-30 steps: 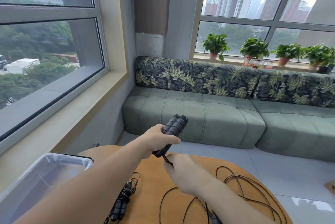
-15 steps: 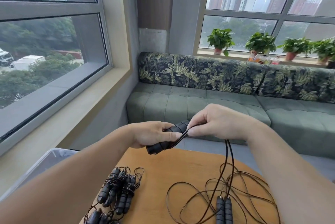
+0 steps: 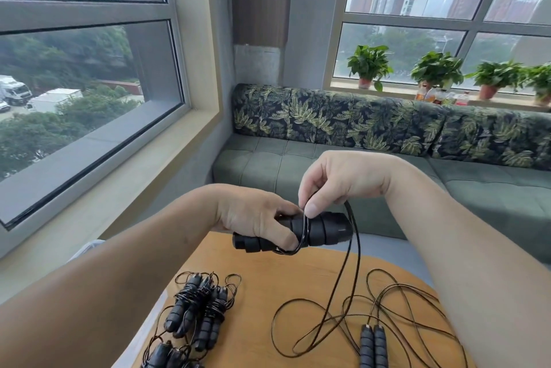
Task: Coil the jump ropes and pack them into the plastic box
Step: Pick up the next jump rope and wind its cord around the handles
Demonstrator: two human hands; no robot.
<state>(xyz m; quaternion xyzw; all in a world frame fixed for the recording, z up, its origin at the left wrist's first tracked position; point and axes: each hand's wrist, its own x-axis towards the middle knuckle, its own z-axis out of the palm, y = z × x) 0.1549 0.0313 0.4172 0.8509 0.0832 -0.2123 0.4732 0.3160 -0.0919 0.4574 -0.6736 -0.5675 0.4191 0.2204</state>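
My left hand grips a pair of black jump-rope handles held sideways above the round wooden table. My right hand pinches the thin black cord just above the handles, where a loop lies round them. The rest of that cord hangs down to the table and spreads in loose loops. Several coiled ropes lie bundled at the table's left. Another pair of handles lies at the lower right. The plastic box shows only as a pale rim behind my left forearm.
A green sofa with leaf-print cushions runs behind the table under a window sill holding potted plants. A wide window ledge is on the left. Grey floor lies between table and sofa.
The view has tilted down. My right hand has carried the cord up from below the handles and over them, laying a loop round them. My left hand has turned the handles more level.
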